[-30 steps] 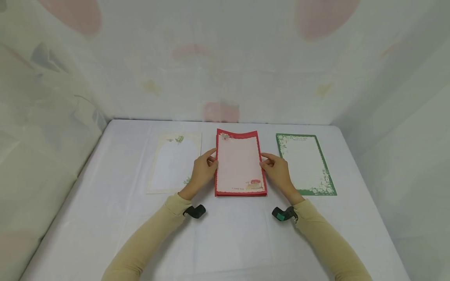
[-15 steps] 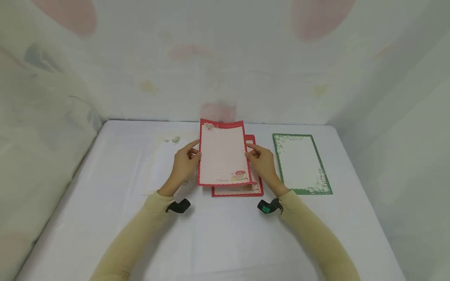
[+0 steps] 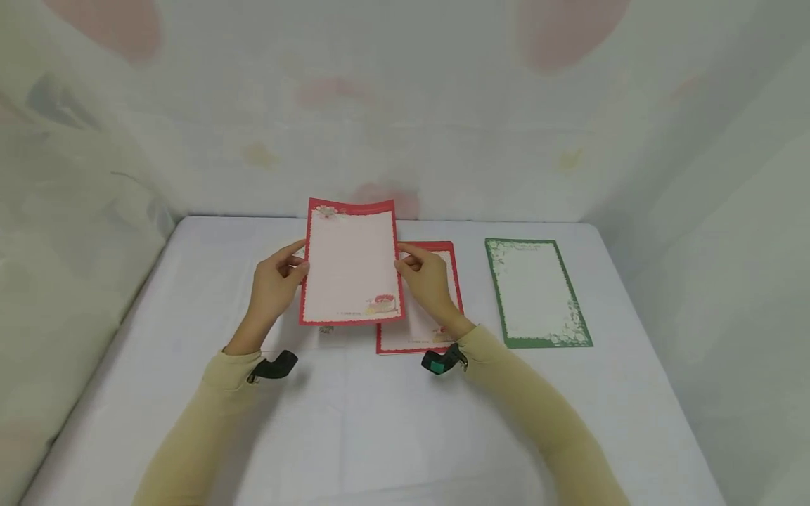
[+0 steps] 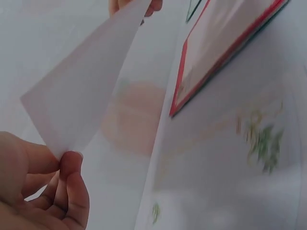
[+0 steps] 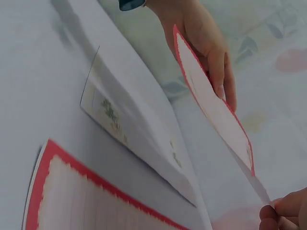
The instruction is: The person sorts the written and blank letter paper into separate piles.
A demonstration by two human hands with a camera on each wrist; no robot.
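Observation:
A red-bordered sheet of letter paper [image 3: 351,263] hangs raised above the table, its top edge curving slightly. My left hand [image 3: 272,288] pinches its left edge between thumb and fingers, and my right hand [image 3: 430,281] pinches the right edge. The left wrist view shows its plain pale back. Below my right hand lies a stack of matching red-bordered sheets [image 3: 405,341], partly covered by the hand and the raised sheet. Under the raised sheet, a cream sheet with green leaf prints [image 4: 264,143] lies on the table, mostly hidden in the head view.
A green-bordered sheet [image 3: 538,295] with white flowers lies flat to the right of the red stack. White cloth covers the table [image 3: 380,436]. Printed curtains [image 3: 481,140] hang behind it and along both sides.
Both hands have lifted the top red-bordered sheet off the stack and carried it left, over the cream sheet. More of the remaining red stack shows now.

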